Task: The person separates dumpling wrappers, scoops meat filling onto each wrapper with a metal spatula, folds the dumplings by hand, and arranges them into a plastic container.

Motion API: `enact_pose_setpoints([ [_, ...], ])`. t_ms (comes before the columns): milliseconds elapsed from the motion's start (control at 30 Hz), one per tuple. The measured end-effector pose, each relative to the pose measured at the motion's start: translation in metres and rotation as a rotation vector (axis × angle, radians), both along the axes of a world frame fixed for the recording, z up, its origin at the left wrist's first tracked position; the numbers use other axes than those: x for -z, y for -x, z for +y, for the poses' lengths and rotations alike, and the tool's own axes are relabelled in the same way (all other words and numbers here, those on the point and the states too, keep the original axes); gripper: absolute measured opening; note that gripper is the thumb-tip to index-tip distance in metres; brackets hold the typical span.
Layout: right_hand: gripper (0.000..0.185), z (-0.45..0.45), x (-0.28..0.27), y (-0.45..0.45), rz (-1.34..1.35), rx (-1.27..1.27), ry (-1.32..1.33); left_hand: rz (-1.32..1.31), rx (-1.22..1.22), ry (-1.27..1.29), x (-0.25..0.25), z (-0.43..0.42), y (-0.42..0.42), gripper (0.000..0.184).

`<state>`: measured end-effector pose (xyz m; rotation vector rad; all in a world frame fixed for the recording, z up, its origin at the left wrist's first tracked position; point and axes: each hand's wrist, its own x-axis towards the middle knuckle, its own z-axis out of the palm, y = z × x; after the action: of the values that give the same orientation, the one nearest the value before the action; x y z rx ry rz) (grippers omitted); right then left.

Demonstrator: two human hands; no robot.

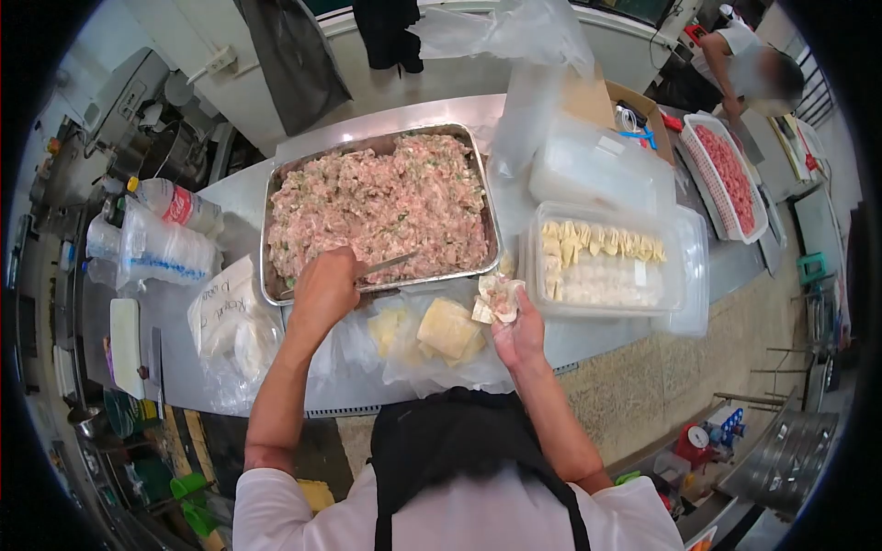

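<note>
A metal tray (pixel 490 208) full of minced meat filling (pixel 377 197) with green bits lies in front of me. At its near edge my right hand (pixel 328 280) grips a flat metal spatula (pixel 390 264), whose blade rests over the meat. My left hand (pixel 517 326) holds a wrapper (pixel 497 299) cupped open with some filling in it. Between my hands, a stack of yellowish wrappers (pixel 448 329) lies on plastic film. To the right, a clear plastic container (pixel 602 306) holds rows of folded dumplings (pixel 602 241).
Clear lidded boxes (pixel 602 170) and a cardboard box (pixel 634 101) stand behind the container. Bottles (pixel 176 204) and a plastic bag (pixel 234 321) are at left. At upper right, another person (pixel 735 64) is near a white basket (pixel 703 174) of meat.
</note>
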<state>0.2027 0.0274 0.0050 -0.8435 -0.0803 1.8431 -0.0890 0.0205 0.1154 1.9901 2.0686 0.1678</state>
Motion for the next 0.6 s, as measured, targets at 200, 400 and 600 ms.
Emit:
enact_pose_setpoints([
  [200,0.043,0.003,0.005,0.004,0.027,-0.022,-0.019,0.061,0.102,0.045,0.019,-0.003,-0.015,0.017],
  [400,0.044,0.007,0.006,0.009,0.008,-0.005,-0.017,-0.213,0.182,0.065,0.02,0.01,-0.004,0.011],
  [600,0.041,0.017,-0.002,0.016,0.197,-0.033,0.018,-0.535,0.168,-0.071,-0.005,-0.017,-0.022,0.035],
])
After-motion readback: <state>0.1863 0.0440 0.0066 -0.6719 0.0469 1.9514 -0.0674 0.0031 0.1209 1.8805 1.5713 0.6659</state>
